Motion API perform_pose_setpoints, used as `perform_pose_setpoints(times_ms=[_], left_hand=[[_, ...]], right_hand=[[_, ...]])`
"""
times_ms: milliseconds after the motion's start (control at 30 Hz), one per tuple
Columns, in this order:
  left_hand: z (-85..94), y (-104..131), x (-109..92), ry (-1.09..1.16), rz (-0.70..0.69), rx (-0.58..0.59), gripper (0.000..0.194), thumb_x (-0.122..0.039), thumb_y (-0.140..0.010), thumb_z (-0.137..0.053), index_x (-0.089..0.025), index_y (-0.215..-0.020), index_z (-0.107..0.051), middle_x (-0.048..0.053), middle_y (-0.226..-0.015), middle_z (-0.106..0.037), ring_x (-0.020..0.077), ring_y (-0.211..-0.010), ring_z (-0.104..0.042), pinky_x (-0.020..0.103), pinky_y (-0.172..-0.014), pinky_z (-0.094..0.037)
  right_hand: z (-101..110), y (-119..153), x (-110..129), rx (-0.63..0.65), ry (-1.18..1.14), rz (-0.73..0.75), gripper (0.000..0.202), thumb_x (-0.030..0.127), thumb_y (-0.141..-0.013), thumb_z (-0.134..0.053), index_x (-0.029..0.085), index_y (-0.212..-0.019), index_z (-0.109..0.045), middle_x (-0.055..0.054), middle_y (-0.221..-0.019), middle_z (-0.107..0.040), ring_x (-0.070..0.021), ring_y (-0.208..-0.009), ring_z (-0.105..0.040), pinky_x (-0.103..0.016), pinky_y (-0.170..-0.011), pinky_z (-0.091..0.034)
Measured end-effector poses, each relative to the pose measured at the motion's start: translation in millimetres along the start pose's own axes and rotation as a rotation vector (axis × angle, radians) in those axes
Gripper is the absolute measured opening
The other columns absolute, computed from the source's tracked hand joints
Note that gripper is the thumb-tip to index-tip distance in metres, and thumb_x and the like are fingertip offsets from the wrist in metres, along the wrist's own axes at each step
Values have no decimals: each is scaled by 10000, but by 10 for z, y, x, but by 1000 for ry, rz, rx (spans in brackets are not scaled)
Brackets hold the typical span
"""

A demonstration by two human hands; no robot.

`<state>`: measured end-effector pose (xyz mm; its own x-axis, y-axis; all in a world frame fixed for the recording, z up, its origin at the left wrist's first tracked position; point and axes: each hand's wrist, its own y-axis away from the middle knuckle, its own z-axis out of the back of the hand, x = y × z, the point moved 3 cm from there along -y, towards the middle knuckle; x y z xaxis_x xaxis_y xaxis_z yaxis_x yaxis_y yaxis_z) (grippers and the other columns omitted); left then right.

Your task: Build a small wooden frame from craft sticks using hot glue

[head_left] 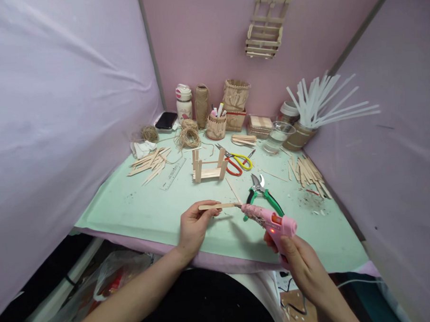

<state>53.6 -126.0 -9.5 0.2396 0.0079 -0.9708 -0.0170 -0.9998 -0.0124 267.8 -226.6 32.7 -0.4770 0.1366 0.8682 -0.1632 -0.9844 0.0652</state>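
Observation:
Between thumb and fingers, my left hand [198, 223] pinches a wooden craft stick [217, 206] held level above the table's front part. A pink hot glue gun [265, 216] with a glowing orange light is gripped in my right hand [297, 257]. Its nozzle meets the right end of the stick, or hangs just over it. Behind my hands stands a small frame of craft sticks [210, 169] with upright posts. Green-handled pruning shears [262, 194] lie open just past the glue gun, and a thin stick strip [233, 190] lies beside them.
Red and yellow scissors [238, 161] lie behind the shears. Loose sticks are piled at left [151, 164] and right [310, 176], near a clear ruler [173, 174]. Along the back stand twine [188, 133], a pen cup [217, 125], a water cup [278, 137] and glue sticks [321, 99].

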Motion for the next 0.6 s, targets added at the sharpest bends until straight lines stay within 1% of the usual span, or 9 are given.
perform_pose_setpoints(times_ms=[133, 367, 600], left_hand=[[1, 0, 0, 0, 1, -3, 166, -272, -735, -733, -153, -850, -726, 60, -831, -753, 149, -716, -675, 268, -717, -540], [1, 5, -4, -7, 2, 8, 163, -271, -746, -726, -157, -861, -731, 51, -809, -751, 148, -730, -679, 257, -719, -541], [6, 2, 6, -5, -7, 4, 164, -272, -746, -727, -153, -858, -729, 59, -818, -752, 148, -721, -677, 259, -717, -541]], right_hand=[[-8, -3, -14, 11, -12, -3, 528, 597, -912, -375, 159, -867, -667, -69, -759, -659, -157, -579, -537, -245, -486, -435], [-5, 4, -45, 11, -27, -4, 521, 600, -910, -380, 165, -822, -652, -70, -782, -669, -158, -600, -555, -241, -496, -441], [11, 17, -73, 5, -17, -54, 560, 630, -900, -368, 159, -873, -670, -74, -759, -657, -177, -643, -572, -237, -498, -447]])
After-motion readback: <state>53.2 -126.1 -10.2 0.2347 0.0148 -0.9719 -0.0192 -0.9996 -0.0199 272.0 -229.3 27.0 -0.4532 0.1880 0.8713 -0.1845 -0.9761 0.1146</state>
